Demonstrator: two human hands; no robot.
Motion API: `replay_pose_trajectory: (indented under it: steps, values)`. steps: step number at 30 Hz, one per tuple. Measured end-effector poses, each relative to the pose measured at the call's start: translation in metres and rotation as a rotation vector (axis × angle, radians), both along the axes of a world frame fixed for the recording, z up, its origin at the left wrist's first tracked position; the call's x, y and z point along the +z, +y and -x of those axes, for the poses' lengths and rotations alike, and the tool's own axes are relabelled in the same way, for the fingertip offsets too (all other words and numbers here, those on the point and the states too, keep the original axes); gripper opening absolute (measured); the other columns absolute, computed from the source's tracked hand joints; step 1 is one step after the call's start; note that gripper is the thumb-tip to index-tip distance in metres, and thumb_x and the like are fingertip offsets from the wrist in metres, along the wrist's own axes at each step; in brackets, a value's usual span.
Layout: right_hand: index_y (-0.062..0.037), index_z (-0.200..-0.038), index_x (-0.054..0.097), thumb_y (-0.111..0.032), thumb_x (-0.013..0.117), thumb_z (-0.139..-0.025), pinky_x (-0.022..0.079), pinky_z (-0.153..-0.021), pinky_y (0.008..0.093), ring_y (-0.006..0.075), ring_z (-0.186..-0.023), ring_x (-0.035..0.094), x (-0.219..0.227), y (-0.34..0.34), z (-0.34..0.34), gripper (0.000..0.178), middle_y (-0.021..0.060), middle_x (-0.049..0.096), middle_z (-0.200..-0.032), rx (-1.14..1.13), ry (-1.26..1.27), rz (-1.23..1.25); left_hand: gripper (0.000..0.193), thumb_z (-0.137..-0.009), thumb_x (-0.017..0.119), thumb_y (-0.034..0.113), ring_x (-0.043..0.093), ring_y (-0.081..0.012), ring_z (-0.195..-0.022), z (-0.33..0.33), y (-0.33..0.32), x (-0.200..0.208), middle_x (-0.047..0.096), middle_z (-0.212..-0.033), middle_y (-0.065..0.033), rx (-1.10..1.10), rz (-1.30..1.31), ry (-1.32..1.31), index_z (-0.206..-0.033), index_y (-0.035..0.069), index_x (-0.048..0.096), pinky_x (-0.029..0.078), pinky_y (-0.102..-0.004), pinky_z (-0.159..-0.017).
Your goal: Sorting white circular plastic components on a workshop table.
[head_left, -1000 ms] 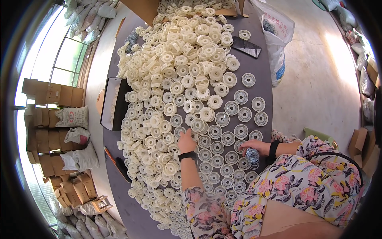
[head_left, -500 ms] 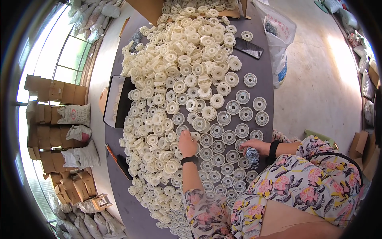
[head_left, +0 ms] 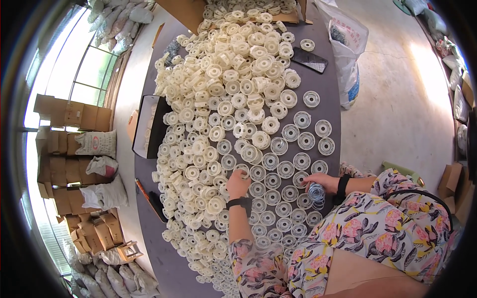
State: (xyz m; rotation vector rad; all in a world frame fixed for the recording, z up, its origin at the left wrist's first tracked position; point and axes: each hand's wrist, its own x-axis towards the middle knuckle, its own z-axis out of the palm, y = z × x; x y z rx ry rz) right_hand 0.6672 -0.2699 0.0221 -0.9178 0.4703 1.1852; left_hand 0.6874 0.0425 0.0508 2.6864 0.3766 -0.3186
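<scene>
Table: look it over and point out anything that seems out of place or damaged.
The dark phone looks out of place, lying beside the plastic wheels near the right edge of the table. No damage stands out, though the heaped wheels are too small to check closely.

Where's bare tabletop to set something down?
Bare tabletop: lower left, between the table's edge and the cream plastic wheels; and at right, between the black phone and the wheel below. Crowded: the middle, around the left hand and the right hand holding wire coils.
</scene>
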Motion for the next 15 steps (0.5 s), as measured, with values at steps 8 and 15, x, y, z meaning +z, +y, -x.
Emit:
replay_pose_trajectory:
  steps: [8,15]
  values:
    - [0.0001,-0.088,0.059,-0.022,0.056,-0.08,0.049,-0.057,0.0262,0.0151,-0.063,0.059,0.007,-0.001,0.001,0.024,0.0075,0.059,-0.071,-0.029,0.014,0.019,0.028,-0.067,0.065,0.017,0.056,-0.0284,-0.075,-0.004,0.005,-0.035,0.059,-0.084,-0.0068,0.049,-0.038,-0.302,-0.091,0.007,0.055,0.044,-0.0372,-0.071]
    - [-0.0011,-0.088,0.059,-0.022,0.057,-0.079,0.048,-0.056,0.0257,0.0143,-0.062,0.059,0.009,0.002,-0.002,0.023,0.0067,0.06,-0.071,-0.006,0.005,0.024,0.019,-0.073,0.059,0.018,0.054,-0.011,-0.069,0.001,0.035,-0.04,0.057,-0.076,0.0005,0.893,1.403,-0.15,-0.09,0.009,0.055,0.039,-0.028,-0.059]
